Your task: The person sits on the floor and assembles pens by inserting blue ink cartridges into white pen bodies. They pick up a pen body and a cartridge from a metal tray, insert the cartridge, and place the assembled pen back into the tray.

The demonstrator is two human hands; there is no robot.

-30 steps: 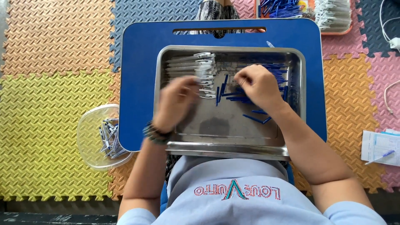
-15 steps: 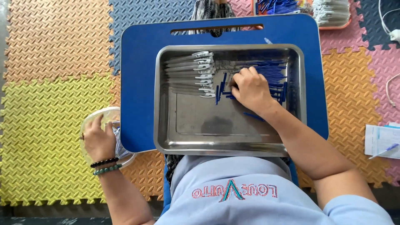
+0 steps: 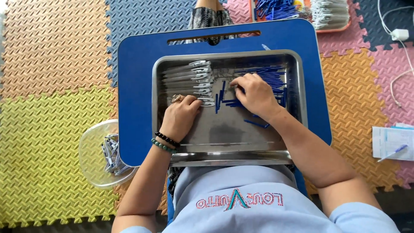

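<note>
Back from the clear bowl (image 3: 97, 157) (beside the steel tray (image 3: 233, 149)), the left hand (image 3: 180, 117) pinches a white clip (image 3: 206, 101) inside the tray; the right hand (image 3: 254, 95), unmoved, fingers blue sticks (image 3: 265, 75).

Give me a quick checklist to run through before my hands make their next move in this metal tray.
1. Left hand at the row of white pieces: ok, fingertips touch the nearest one.
2. Right hand on the blue sticks: ok, fingers rest among them.
3. Metal tray sitting flat on the blue board: ok.
4. Clear bowl with finished pieces beside the board: ok, at the left.
5. Whether either hand grips a piece: cannot tell, fingers hide it.
</note>
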